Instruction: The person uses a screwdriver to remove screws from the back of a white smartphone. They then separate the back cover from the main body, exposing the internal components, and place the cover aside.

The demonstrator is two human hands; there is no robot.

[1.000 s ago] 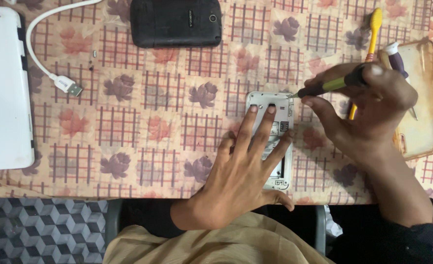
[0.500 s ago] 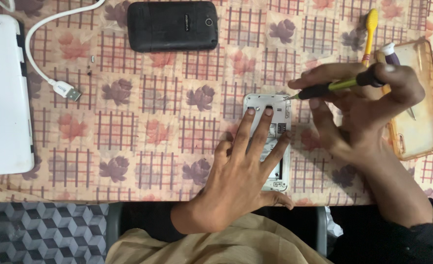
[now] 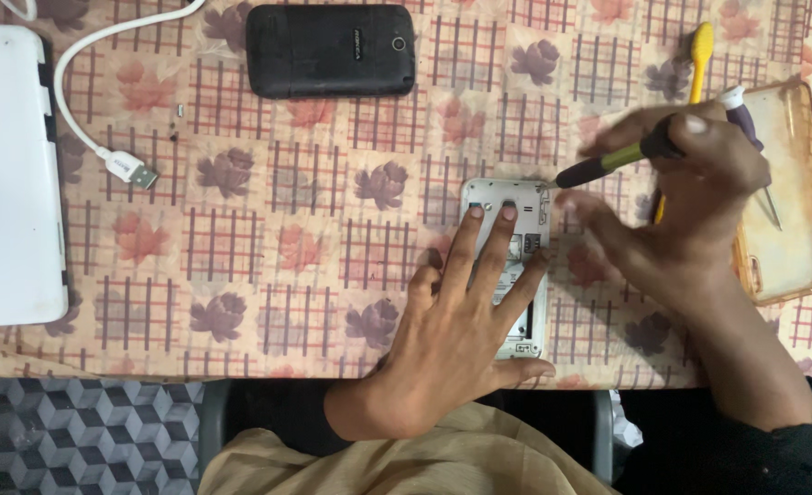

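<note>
Opened phone [image 3: 516, 220], white frame, back off, lies near the worktop's [image 3: 333, 275] front edge, right of centre. Left to right: white tablet [image 3: 7, 174] at far left; white USB cable [image 3: 104, 101] beside it, plug free on the cloth; black phone [image 3: 330, 50] at top centre, well apart. Left hand [image 3: 452, 339] flat on the opened phone, fingers spread, pinning it, grip wide, holding nothing. Right hand [image 3: 690, 211] grip closed around a screwdriver [image 3: 608, 165], dark with a yellow-green band, tip touching the phone's top right corner. Yellow tool [image 3: 699, 50] behind that hand. Amber clear phone case [image 3: 791, 211] at far right, just beside the hand.
</note>
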